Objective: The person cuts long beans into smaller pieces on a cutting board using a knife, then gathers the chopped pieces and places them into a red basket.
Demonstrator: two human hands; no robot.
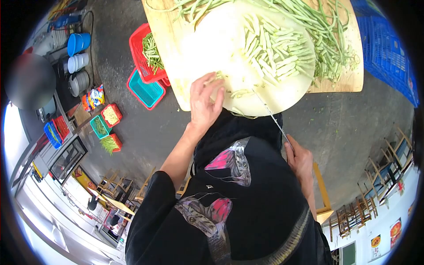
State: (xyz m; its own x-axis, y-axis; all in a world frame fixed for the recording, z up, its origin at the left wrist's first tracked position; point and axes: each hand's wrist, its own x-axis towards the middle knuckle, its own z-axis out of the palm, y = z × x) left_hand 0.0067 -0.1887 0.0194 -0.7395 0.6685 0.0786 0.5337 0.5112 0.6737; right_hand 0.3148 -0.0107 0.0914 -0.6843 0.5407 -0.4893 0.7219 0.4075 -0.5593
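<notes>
My right hand [300,160] grips a knife [271,114] by its handle, and the thin blade reaches up over the near edge of the round white cutting board [287,104]. My left hand [205,98] is at the board's left edge, thumb and fingers apart, with nothing visible in it. Small bean scraps [219,76] lie by its fingertips. A few cut bean pieces [241,93] rest between my left hand and the blade tip. Farther up the board spreads a pile of cut green beans [276,48]. Long whole beans [304,17] lie along its far right side.
Beneath the board is a wooden tabletop [344,84]. A red basket of cut beans [140,48] and a teal basket [145,90] stand at left. Blue crates [388,53] stand at right. Smaller vegetable baskets [111,115] sit on the floor; wooden chairs [355,216] are lower right.
</notes>
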